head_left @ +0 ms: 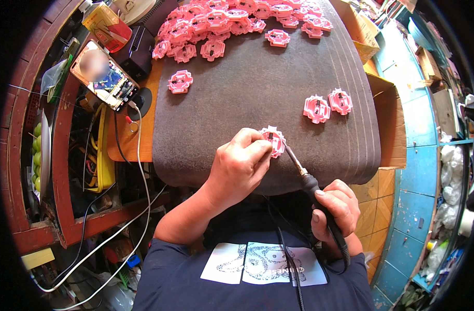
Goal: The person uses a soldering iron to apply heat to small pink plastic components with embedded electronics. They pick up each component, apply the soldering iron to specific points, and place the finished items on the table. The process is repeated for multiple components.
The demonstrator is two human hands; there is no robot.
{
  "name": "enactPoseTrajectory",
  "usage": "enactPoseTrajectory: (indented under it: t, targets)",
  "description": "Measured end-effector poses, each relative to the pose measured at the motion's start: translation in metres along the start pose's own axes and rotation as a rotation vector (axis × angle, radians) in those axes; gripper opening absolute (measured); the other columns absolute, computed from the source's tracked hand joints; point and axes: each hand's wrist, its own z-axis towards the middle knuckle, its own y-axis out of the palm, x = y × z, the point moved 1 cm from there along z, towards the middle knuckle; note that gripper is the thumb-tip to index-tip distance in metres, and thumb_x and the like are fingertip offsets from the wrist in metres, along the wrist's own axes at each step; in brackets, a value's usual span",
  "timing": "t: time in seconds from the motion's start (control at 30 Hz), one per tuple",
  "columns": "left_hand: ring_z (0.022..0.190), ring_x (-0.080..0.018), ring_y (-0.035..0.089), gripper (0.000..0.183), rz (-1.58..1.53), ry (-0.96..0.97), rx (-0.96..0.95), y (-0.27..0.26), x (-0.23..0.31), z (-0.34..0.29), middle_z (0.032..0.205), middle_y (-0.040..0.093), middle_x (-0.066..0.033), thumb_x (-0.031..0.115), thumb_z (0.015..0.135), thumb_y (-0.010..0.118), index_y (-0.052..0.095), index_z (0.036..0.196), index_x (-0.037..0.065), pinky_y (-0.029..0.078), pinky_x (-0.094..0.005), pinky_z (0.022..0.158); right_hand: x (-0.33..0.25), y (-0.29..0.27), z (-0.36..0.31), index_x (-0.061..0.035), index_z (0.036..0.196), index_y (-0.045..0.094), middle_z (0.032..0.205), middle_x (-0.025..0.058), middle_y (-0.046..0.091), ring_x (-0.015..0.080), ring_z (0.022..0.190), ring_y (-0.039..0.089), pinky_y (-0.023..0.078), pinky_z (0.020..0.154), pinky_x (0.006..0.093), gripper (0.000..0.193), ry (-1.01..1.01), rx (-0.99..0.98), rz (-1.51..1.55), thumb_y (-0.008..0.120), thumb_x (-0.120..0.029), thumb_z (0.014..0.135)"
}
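Note:
My left hand (242, 160) is closed, its thumb and forefinger pinched at the left side of a pink plastic part (274, 139) near the mat's front edge. Whether a thin wire is also between those fingertips is hidden. In my right hand (338, 207) is a soldering iron (310, 182) with a black handle, fingers wrapped round it. Its metal tip slants up and left to the right side of the pink part. A small dark piece sits in the middle of that part. Two similar pink parts (316, 109) (340, 101) lie farther right on the mat.
A heap of pink parts (216, 23) covers the far side of the dark mat (231, 93). One pink part (180, 82) lies at the left. A lit phone (104, 75) leans on a stand, with a white cable (143, 140). Cardboard boxes (390, 116) stand at the right.

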Motion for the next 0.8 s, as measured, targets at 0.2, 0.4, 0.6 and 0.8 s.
enactPoseTrajectory:
  t: [0.2,0.4,0.6,0.8]
  targets:
    - [0.083,-0.0340,0.074,0.016,-0.004,0.006,0.005,0.001,-0.001,0.000,0.104,0.069,-0.0156,0.002,0.087,0.079,0.073,0.102,0.003,0.061,-0.0405,0.073,0.001,0.002,-0.003,0.0033,0.119,0.068,0.078,0.0107,0.065,0.0255,0.063,0.060,0.050,0.057,0.0375,0.034,0.023,0.029,0.011,0.081,-0.011,0.091]
    - [0.082,-0.0335,0.074,0.016,-0.001,0.006,0.014,0.001,0.000,0.000,0.103,0.070,-0.0156,0.001,0.086,0.079,0.074,0.102,0.003,0.061,-0.0398,0.072,0.011,0.019,0.006,0.0014,0.125,0.068,0.095,0.0163,0.071,0.0302,0.077,0.068,0.056,0.069,0.0391,0.037,0.034,0.134,-0.035,0.077,0.005,0.090]
    - [0.080,-0.0312,0.073,0.016,-0.019,-0.009,0.022,0.002,0.000,0.000,0.102,0.070,-0.0151,-0.001,0.086,0.079,0.074,0.101,0.003,0.059,-0.0379,0.070,0.041,0.039,0.017,0.0011,0.124,0.069,0.102,0.0212,0.073,0.0366,0.085,0.070,0.058,0.077,0.0447,0.043,0.050,0.070,-0.029,0.070,0.014,0.082]
    - [0.079,-0.0303,0.073,0.015,-0.022,-0.014,0.024,0.003,-0.001,0.000,0.101,0.070,-0.0146,0.000,0.087,0.079,0.075,0.101,0.003,0.059,-0.0377,0.069,0.044,0.057,0.034,-0.0008,0.136,0.057,0.120,0.0202,0.071,0.0428,0.100,0.067,0.053,0.094,0.0512,0.059,0.095,0.000,-0.112,0.084,-0.010,0.084]
